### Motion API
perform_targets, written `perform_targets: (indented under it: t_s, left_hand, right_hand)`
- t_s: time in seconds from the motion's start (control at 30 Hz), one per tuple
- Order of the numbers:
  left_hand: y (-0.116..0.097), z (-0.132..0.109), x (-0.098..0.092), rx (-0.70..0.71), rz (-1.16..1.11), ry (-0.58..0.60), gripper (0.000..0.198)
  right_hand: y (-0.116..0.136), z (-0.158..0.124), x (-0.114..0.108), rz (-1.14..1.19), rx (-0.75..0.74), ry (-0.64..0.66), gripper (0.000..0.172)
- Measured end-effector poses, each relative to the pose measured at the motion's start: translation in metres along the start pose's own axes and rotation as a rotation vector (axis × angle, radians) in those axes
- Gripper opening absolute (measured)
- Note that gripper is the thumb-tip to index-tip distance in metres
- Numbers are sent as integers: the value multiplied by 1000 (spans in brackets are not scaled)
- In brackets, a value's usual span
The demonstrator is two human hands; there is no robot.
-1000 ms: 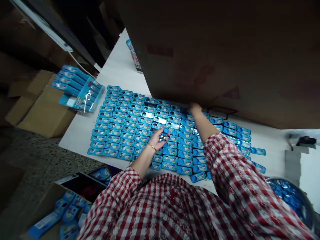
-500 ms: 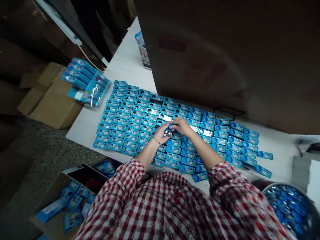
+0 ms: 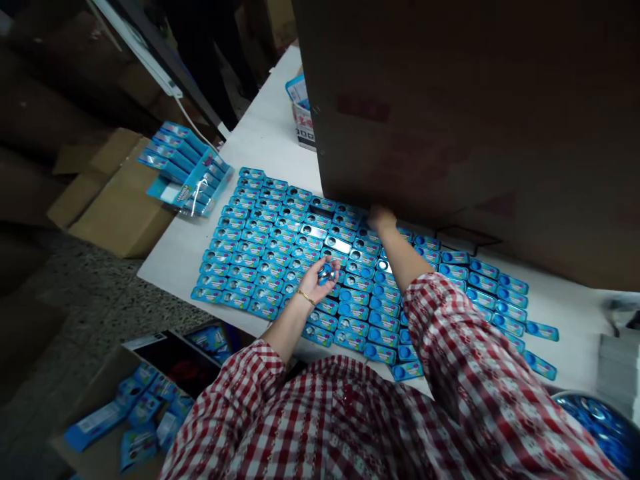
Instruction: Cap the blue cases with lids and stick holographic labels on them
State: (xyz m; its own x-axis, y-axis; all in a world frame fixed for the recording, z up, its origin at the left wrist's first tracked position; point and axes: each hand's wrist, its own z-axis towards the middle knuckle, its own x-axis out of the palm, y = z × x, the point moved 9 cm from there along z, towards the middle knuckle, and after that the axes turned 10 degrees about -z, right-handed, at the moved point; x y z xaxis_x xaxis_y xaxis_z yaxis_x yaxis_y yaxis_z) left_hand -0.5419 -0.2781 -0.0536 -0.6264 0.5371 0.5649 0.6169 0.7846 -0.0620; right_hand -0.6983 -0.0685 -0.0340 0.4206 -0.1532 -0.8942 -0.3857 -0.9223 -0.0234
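Palm up over the middle of the rows, my left hand (image 3: 316, 281) cups a few small shiny round blue-and-silver pieces (image 3: 327, 273). My right hand (image 3: 383, 220) is at the back edge of the rows by the big cardboard box; motion smears its fingers, and whether it holds anything is hidden. Under both hands lie many flat blue packs (image 3: 270, 243) in tight columns. Those on the left show a dark or silvery round spot; many on the right show a blue disc (image 3: 447, 256).
A large cardboard box (image 3: 450, 120) walls off the table's (image 3: 265, 127) back. At left, blue packs (image 3: 187, 170) stand beside an open carton (image 3: 120, 200). A box of blue packets (image 3: 100, 420) sits below. A bowl of blue pieces (image 3: 600, 427) is at lower right. A person's legs (image 3: 210, 60) show behind.
My right hand has left my left hand and moved up and to the right, to the back edge of the rows. My left hand has opened into a cup. The view has shifted slightly.
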Motion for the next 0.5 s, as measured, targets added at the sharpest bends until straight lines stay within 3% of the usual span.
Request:
perform_targets:
  t_s: [0.17, 0.3, 0.4, 0.5]
  left_hand:
    - [-9, 2, -4, 34, -67, -16, 11]
    - [-14, 5, -1, 59, -49, 21, 10]
    - [-12, 8, 3, 51, -15, 48, 12]
    - [-8, 12, 5, 68, -15, 45, 13]
  right_hand:
    - [-1, 15, 7, -43, 6, 99, 47]
    - [-3, -15, -4, -29, -18, -69, 43]
    - [28, -70, -6, 157, -339, -196, 31]
    - [73, -135, 9, 312, -798, -114, 20]
